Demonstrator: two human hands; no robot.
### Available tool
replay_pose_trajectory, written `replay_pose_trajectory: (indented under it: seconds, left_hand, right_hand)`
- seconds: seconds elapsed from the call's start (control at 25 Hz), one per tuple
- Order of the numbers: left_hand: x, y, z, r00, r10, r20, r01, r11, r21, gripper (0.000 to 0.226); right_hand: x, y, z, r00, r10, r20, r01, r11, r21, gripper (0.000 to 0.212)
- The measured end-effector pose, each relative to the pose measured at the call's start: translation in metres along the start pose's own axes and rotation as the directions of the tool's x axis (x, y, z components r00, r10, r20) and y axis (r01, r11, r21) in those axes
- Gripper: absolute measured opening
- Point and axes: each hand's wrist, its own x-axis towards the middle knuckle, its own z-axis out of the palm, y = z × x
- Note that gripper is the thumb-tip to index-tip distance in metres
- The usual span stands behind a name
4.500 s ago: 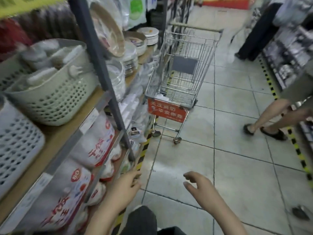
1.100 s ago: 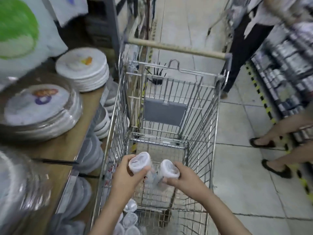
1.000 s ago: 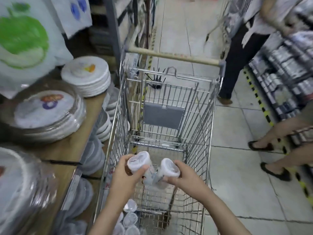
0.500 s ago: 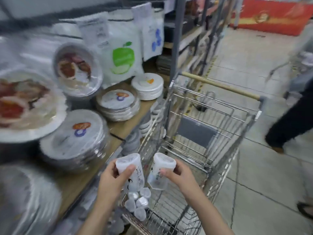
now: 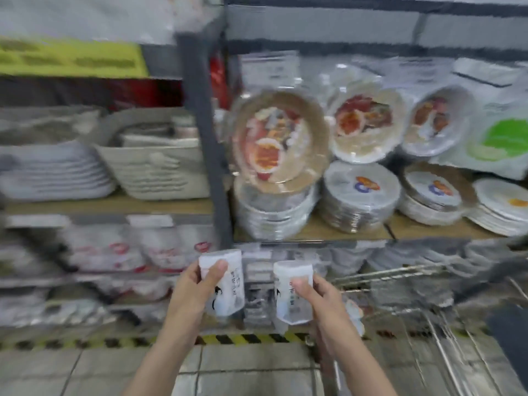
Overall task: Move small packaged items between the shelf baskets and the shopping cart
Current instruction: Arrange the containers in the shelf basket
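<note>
You hold two packs: left hand (image 5: 191, 292) grip wraps left pack (image 5: 225, 281), right hand (image 5: 320, 298) grip wraps right pack (image 5: 291, 295). Shelf basket (image 5: 154, 164) above-left of grips, cart (image 5: 414, 292) right. Placement into basket likely remains.

Two bare forearms enter from the bottom edge. No sleeve, watch or glove visible on either. Left hand (image 5: 192, 292) and right hand (image 5: 321, 300): short nails, no rings seen. Motion blur limits finer detail.

Motion-blurred shelf baskets (image 5: 154, 164), shopping cart (image 5: 414, 287) cut by right edge (contents unreadable), pack labels illegible
</note>
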Motion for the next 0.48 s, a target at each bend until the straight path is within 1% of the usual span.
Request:
replay_pose_trajectory:
  seconds: [0.04, 0.08, 0.2, 0.32, 0.4, 0.48]
  left_hand:
    - [-0.006, 0.002, -0.023, 0.998, 0.007, -0.056, -0.008, 1.0, -0.016, 0.014]
    - [-0.014, 0.005, -0.05, 0.994, 0.017, -0.108, -0.022, 0.999, -0.041, 0.019]
    - [-0.034, 0.008, -0.125, 0.969, 0.023, -0.248, -0.049, 0.994, -0.096, 0.042]
    - [-0.059, 0.011, -0.213, 0.932, 0.032, -0.361, -0.076, 0.991, -0.108, 0.054]
    - [-0.077, 0.015, -0.274, 0.904, 0.041, -0.425, -0.092, 0.991, -0.1, 0.055]
    - [-0.094, 0.019, -0.333, 0.871, 0.039, -0.49, -0.105, 0.989, -0.109, 0.044]
  right_hand:
    - [0.001, 0.0, 0.022, 0.998, -0.002, 0.057, 0.003, 1.0, -0.023, 0.027]
    - [0.001, 0.0, 0.048, 0.993, 0.0, 0.121, 0.006, 0.999, -0.049, 0.026]
    - [0.001, 0.006, 0.124, 0.964, 0.043, 0.263, -0.019, 0.996, -0.092, 0.034]
    - [-0.006, 0.023, 0.213, 0.923, 0.065, 0.379, -0.014, 0.991, -0.136, 0.038]
    - [-0.016, 0.035, 0.274, 0.892, 0.088, 0.443, -0.022, 0.988, -0.152, 0.043]
    - [-0.031, 0.045, 0.335, 0.859, 0.107, 0.501, -0.03, 0.987, -0.158, 0.04]
